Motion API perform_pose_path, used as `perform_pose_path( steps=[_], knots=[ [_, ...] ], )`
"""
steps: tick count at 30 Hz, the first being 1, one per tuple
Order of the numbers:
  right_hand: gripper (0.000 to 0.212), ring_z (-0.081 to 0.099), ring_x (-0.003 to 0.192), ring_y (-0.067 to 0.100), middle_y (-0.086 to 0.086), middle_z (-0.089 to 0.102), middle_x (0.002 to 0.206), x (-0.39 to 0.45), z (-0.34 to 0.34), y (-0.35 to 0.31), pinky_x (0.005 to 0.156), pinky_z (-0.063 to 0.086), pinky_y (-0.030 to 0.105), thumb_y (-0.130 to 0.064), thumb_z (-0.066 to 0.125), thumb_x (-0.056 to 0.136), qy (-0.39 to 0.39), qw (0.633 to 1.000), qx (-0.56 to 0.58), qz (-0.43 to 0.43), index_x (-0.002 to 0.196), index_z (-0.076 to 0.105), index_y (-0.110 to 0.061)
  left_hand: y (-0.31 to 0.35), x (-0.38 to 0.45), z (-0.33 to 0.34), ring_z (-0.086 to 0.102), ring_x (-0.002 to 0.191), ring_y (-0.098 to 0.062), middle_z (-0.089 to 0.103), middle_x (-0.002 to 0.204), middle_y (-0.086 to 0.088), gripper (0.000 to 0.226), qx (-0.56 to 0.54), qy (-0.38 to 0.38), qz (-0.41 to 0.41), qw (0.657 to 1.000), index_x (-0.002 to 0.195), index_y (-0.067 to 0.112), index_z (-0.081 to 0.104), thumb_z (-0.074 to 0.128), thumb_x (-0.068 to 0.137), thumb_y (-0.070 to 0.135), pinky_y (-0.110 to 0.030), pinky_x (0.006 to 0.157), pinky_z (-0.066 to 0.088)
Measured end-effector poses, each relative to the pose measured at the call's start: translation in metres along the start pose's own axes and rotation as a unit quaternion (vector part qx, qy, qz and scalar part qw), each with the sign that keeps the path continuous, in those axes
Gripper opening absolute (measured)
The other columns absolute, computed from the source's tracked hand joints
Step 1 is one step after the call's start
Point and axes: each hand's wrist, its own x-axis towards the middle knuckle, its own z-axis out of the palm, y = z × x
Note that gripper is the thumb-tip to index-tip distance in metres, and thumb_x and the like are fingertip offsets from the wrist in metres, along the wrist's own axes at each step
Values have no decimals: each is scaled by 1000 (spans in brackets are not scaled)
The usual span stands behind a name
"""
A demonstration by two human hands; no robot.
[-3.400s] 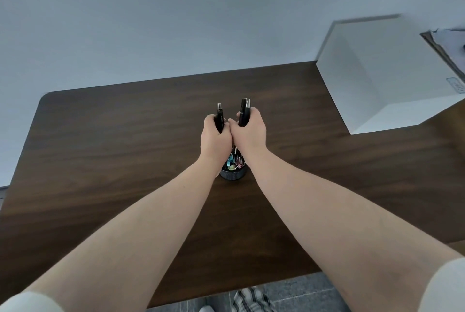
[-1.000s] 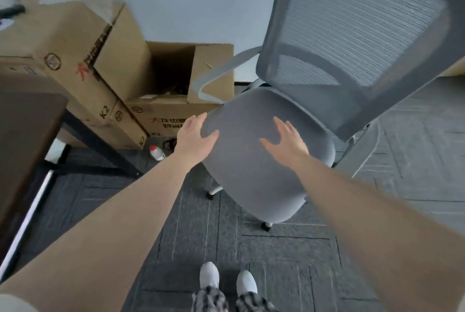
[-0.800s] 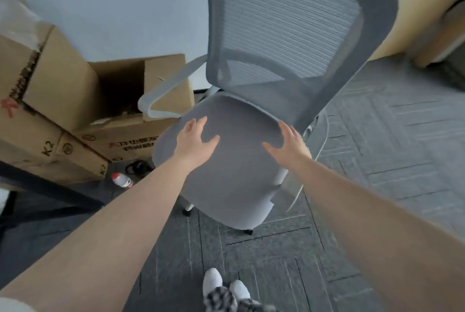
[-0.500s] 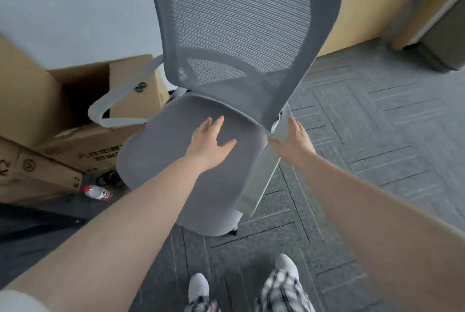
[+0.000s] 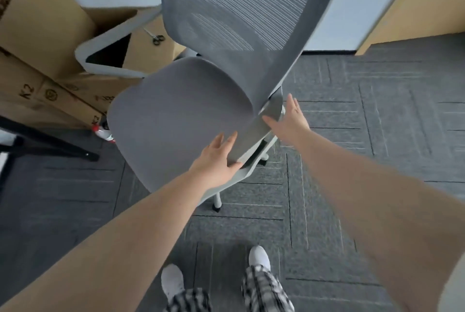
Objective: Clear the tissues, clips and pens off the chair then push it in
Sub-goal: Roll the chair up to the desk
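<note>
Now the chair (image 5: 181, 120) stands on the carpet beside the cardboard boxes (image 5: 45, 34), its seat bare, so the push-in step is in hand. Left hand (image 5: 219, 158) and right hand (image 5: 289, 120), both spread, flank the near armrest (image 5: 261, 130); next they need a firm hold.

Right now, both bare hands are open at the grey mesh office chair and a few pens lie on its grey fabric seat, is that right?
Not quite: in the head view the grey fabric seat is bare. Otherwise yes: the left hand and right hand are open at the grey mesh office chair.
</note>
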Motion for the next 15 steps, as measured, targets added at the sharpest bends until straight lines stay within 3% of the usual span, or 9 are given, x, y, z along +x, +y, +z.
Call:
perform_pose_path(
  steps=[3,7,12,15],
  knots=[
    [89,13,149,18,-2,4,163,3,0,-1,115,23,32,-40,58,92,-3,999,18,-32,154,-1,-14,2,-3,3,24,145,-27,4,162,4,70,23,3,-9,1000,149,43,-3,42,96,46,-47,109,32],
    [91,25,145,25,0,17,161,1,4,-4,114,33,43,-34,60,91,7,998,46,-45,154,-3,-18,2,-2,1,35,140,-29,14,160,2,71,42,1,-17,999,149,43,-4,43,96,45,-44,104,38],
    [89,23,146,23,1,16,161,-2,7,-4,117,27,39,-31,59,92,24,998,21,-62,154,-3,-15,-4,-2,10,51,119,-30,34,148,0,68,54,38,-11,998,149,42,0,43,96,45,-39,87,44],
    [90,21,147,23,0,13,162,-9,12,-3,117,27,41,-33,58,92,20,998,15,-60,154,-5,-15,-11,-7,14,53,114,-30,35,145,0,67,67,50,0,996,149,41,1,42,96,46,-38,82,44]
  ],
)
